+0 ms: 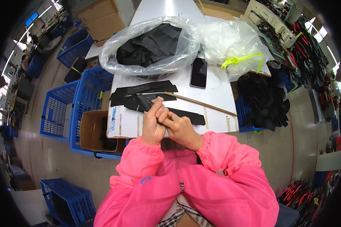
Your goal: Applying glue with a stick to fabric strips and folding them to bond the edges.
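Above the front edge of the white table (216, 96), my two hands meet. My left hand (154, 120) is closed around a folded black fabric strip (142, 101), whose end sticks out past the thumb toward the upper left. Against its fingers presses my right hand (182, 130), fingers curled; what they pinch is hidden. More flat black strips (140, 87) lie beyond my hands, and another black strip (193, 116) stretches out to the right. A thin wooden stick (201, 103) lies slantwise across the table, its left end on the strips.
An open clear plastic bag (106, 56) full of black pieces (149, 45) stands at the back. Right of it are a phone (198, 73) and a tied plastic bag (231, 41). Blue crates (58, 109) flank the table at left; a heap of black material (263, 100) sits at right.
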Available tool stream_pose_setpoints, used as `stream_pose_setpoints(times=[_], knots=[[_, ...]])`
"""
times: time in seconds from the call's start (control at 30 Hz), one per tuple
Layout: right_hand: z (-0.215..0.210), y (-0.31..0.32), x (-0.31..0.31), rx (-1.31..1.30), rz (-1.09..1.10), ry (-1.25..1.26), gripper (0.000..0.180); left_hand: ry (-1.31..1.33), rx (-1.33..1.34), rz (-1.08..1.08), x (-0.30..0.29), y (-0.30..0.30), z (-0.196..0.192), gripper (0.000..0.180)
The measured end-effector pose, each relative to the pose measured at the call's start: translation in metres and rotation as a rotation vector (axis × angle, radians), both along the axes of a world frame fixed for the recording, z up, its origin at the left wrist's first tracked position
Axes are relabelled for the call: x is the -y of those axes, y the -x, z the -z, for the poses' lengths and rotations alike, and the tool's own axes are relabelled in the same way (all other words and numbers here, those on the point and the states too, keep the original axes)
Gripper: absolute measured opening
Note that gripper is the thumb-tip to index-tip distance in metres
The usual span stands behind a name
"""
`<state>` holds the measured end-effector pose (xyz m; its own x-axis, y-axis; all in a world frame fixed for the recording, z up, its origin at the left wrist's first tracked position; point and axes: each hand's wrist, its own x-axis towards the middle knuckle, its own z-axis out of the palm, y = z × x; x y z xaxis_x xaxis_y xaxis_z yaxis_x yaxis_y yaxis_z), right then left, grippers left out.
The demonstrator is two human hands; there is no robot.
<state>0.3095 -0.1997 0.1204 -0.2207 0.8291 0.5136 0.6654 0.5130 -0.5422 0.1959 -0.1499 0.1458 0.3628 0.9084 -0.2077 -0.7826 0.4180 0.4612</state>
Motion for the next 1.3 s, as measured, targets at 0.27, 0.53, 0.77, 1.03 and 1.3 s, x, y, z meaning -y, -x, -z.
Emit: stream_pose_setpoints(times=[0.27, 0.53, 0.77, 1.03, 1.3], knots=[[-0.013, 0.000, 0.013, 0.004, -0.035, 0.102, 0.021, 0.065, -0.044, -0.087, -0.007, 0.011, -0.024, 0.024], [0.016, 0.004, -0.001, 0.047, -0.070, -0.063, 0.016, -0.114, -0.133, -0.084, 0.016, -0.002, -0.019, 0.029], [-0.023, 0.005, 0.017, -0.137, -0.138, -0.113, 0.029, -0.305, -0.331, -0.110, 0.018, 0.015, -0.042, 0.019], [-0.064, -0.047, 0.052, -0.296, -0.026, -0.228, 0.028, -0.594, -0.481, -0.172, 0.037, 0.013, -0.052, 0.013], [-0.142, -0.032, 0.001, -0.165, -0.423, 0.001, 0.021, -0.715, -0.593, 0.198, 0.052, 0.022, -0.061, 0.023]])
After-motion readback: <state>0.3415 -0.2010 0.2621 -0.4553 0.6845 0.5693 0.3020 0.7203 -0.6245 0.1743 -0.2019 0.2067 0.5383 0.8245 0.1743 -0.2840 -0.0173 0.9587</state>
